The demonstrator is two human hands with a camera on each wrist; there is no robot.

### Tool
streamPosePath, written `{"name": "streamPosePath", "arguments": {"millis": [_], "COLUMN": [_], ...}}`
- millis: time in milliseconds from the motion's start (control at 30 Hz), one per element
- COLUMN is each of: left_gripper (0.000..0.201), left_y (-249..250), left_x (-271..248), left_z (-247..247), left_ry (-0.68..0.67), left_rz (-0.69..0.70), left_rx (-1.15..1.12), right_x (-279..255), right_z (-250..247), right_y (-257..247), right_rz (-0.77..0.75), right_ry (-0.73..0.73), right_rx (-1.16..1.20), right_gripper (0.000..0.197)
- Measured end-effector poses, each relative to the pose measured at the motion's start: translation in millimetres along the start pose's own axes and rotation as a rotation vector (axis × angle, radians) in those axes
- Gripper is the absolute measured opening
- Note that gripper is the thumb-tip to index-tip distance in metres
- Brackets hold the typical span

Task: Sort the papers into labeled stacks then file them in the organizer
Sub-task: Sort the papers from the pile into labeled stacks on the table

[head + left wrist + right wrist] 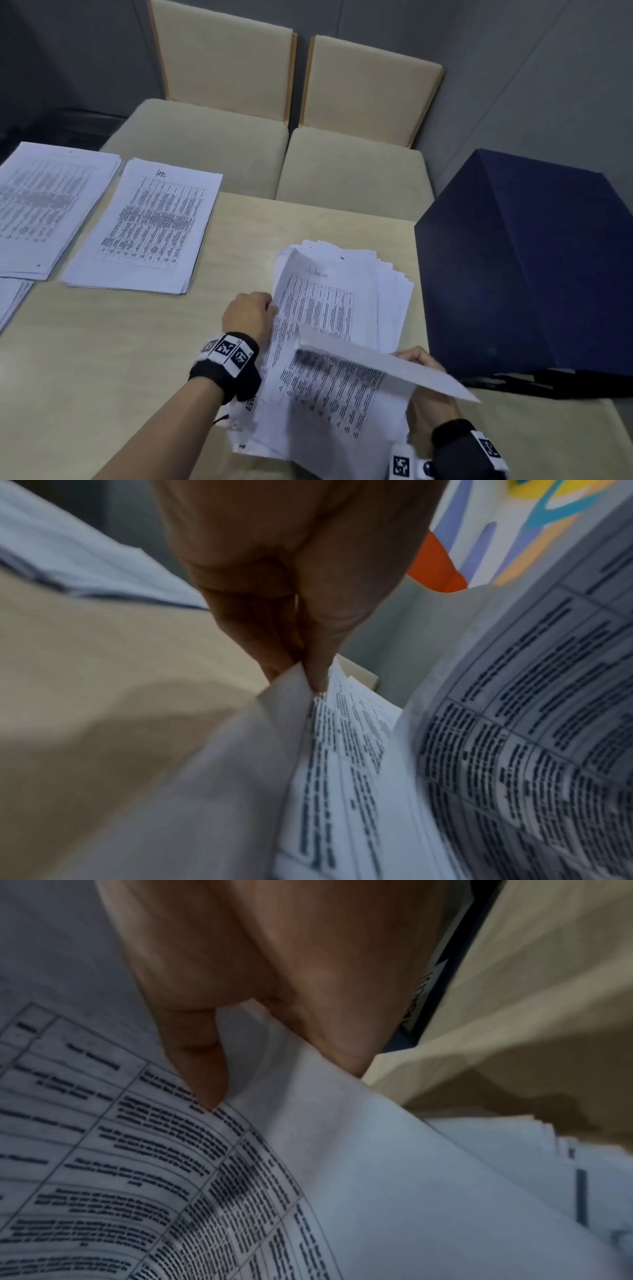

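Observation:
A loose pile of printed papers [346,291] lies fanned on the beige table [120,359] in front of me. My left hand [251,313] pinches the left edge of a raised sheet [291,693] from that pile. My right hand [423,365] holds the right edge of another sheet [387,368], lifted and folded over the pile; its thumb [202,1069] lies on the printed side. Two sorted stacks lie at far left: one [147,226] with a handwritten label, one [48,209] beside it. A dark blue organizer [527,260] stands at the right.
Two beige chairs [284,113] stand behind the table's far edge. Another stack's corner [12,301] shows at the left border. Bare tabletop lies between the sorted stacks and the loose pile.

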State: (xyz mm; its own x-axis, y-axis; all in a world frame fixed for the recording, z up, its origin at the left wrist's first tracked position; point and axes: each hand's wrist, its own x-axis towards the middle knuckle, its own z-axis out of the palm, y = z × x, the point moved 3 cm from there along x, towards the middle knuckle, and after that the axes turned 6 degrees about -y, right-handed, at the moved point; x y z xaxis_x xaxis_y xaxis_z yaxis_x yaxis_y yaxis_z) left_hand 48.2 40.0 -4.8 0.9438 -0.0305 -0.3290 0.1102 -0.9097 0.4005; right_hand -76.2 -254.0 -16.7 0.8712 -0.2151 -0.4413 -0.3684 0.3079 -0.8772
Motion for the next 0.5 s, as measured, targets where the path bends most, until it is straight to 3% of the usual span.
{"name": "streamPosePath", "arguments": {"millis": [67, 167, 233, 267, 333, 367, 400, 433, 500], "left_gripper": [0.045, 0.050, 0.040, 0.033, 0.027, 0.028, 0.030, 0.034, 0.042], "left_y": [6, 9, 8, 6, 0, -5, -8, -11, -16], "left_x": [-6, -14, -18, -20, -24, -25, -26, -24, -18], "left_z": [-13, -29, -30, -28, -21, -15, -10, -4, 4], "left_ry": [-0.010, 0.022, 0.021, -0.024, -0.216, -0.327, -0.401, -0.420, -0.297], "left_rz": [0.016, 0.085, 0.247, 0.334, 0.408, 0.384, 0.330, 0.266, 0.114], "left_rx": [0.190, 0.252, 0.057, -0.111, -0.513, -0.695, -0.808, -0.839, -0.695], "right_x": [-1, 5, 12, 13, 19, 20, 19, 16, 12], "right_z": [7, 10, 15, 20, 22, 23, 23, 23, 22], "right_y": [-4, -1, -3, -6, -7, -8, -11, -13, -14], "right_rz": [0.001, 0.058, 0.061, 0.062, 0.058, 0.046, 0.030, 0.024, 0.011], "right_ry": [-0.034, -0.007, -0.003, -0.050, -0.083, -0.084, -0.072, -0.080, -0.080], "right_rx": [-0.031, -0.050, -0.017, 0.008, 0.032, 0.030, 0.008, -0.033, -0.068], "right_gripper": [0.010, 0.010, 0.022, 0.037, 0.069, 0.061, 0.040, 0.025, 0.024]}}
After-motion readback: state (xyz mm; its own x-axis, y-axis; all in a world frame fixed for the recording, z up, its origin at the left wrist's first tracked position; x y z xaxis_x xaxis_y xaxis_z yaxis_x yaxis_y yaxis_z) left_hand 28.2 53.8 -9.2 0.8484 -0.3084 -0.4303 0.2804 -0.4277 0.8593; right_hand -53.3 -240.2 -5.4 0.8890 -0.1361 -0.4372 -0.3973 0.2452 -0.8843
